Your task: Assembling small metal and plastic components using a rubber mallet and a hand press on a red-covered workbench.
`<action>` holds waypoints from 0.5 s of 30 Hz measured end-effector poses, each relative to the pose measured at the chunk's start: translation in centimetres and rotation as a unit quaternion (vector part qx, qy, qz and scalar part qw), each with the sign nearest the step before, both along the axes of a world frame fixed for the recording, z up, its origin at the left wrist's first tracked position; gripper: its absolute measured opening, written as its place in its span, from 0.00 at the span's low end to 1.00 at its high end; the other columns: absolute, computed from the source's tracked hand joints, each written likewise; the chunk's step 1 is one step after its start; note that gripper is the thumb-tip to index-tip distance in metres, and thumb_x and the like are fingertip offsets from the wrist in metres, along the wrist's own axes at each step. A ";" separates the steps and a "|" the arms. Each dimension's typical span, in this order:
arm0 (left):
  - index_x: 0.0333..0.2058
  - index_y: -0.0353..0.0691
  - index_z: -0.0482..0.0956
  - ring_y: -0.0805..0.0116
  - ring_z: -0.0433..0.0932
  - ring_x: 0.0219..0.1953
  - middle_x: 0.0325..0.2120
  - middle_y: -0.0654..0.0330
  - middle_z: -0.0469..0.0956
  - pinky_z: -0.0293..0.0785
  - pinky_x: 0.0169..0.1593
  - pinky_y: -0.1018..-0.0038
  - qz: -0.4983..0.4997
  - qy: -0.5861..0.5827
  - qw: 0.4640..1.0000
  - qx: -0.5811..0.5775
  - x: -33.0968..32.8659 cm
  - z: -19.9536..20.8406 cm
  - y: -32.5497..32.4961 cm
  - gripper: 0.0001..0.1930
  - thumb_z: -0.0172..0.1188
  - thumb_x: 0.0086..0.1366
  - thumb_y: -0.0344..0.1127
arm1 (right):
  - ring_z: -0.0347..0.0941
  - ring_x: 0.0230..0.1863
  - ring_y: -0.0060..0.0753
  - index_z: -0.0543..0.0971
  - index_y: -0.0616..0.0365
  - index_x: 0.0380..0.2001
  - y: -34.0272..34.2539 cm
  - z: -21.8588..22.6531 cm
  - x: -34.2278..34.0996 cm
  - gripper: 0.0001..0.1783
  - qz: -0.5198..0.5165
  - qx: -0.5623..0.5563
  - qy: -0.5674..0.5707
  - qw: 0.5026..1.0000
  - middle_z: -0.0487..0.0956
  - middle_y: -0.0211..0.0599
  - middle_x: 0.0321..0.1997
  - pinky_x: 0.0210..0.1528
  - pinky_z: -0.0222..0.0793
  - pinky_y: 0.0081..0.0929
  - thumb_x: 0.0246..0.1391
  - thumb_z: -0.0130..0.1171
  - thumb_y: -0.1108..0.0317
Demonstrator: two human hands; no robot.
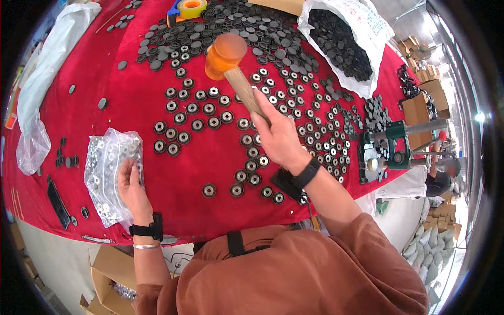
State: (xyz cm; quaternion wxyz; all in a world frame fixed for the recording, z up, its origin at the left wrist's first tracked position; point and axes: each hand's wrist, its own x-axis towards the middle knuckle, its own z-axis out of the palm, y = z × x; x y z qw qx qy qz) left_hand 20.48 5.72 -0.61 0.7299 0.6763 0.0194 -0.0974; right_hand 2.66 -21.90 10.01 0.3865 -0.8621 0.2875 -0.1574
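My right hand (283, 139) is wrapped round the wooden handle of a mallet (226, 55) with an orange head, held raised above the table. Below it, many black round caps with metal ring centres (213, 122) are laid out in loose groups. At the left, my left hand (134, 191) rests against a clear plastic bag (102, 178) of small shiny metal parts. Its fingers are slightly curved and apart, and no part shows between them.
A red cloth (68, 121) covers the table. Plain black discs (231, 23) pile up at the back, near a tape dispenser (191, 9). A white sack (341, 47) of black parts lies far right. A green hand press (399, 144) stands at the right edge. Crumpled plastic (50, 89) lies left.
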 end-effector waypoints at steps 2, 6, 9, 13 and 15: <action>0.53 0.29 0.72 0.67 0.73 0.53 0.51 0.52 0.75 0.67 0.59 0.72 -0.002 0.006 1.000 0.000 0.0 0.1 -0.1 0.16 0.54 0.67 0.25 | 0.75 0.31 0.61 0.62 0.54 0.64 0.0 -0.7 1.1 0.28 0.003 -0.010 0.009 1.000 0.76 0.60 0.29 0.36 0.70 0.47 0.60 0.51 0.68; 0.52 0.29 0.72 0.67 0.74 0.53 0.50 0.52 0.75 0.67 0.59 0.72 -0.012 -0.016 1.000 0.017 -0.3 0.3 0.0 0.16 0.54 0.67 0.25 | 0.75 0.33 0.60 0.61 0.57 0.64 -1.0 -1.2 1.6 0.28 0.007 -0.015 0.122 0.992 0.76 0.61 0.28 0.38 0.70 0.48 0.60 0.50 0.69; 0.55 0.28 0.69 0.66 0.72 0.55 0.52 0.52 0.73 0.65 0.61 0.72 -0.017 -0.015 1.000 0.012 -0.3 0.2 0.0 0.19 0.54 0.67 0.28 | 0.75 0.34 0.61 0.60 0.55 0.65 -1.0 -1.6 1.4 0.29 0.039 -0.038 0.023 0.998 0.76 0.62 0.32 0.39 0.70 0.49 0.61 0.50 0.66; 0.55 0.28 0.70 0.66 0.72 0.54 0.52 0.52 0.74 0.65 0.60 0.72 -0.012 0.008 1.000 0.001 -0.1 0.0 0.0 0.18 0.53 0.67 0.27 | 0.75 0.35 0.62 0.60 0.53 0.65 0.7 -2.8 2.3 0.29 0.053 -0.037 0.001 0.998 0.76 0.62 0.34 0.39 0.71 0.48 0.62 0.50 0.65; 0.55 0.28 0.70 0.66 0.72 0.54 0.51 0.52 0.74 0.65 0.60 0.72 -0.005 0.012 1.000 0.016 0.0 -0.1 0.0 0.18 0.53 0.67 0.27 | 0.75 0.34 0.63 0.61 0.53 0.64 1.0 -2.9 2.8 0.28 0.041 0.011 0.128 0.991 0.76 0.63 0.32 0.38 0.71 0.48 0.61 0.51 0.65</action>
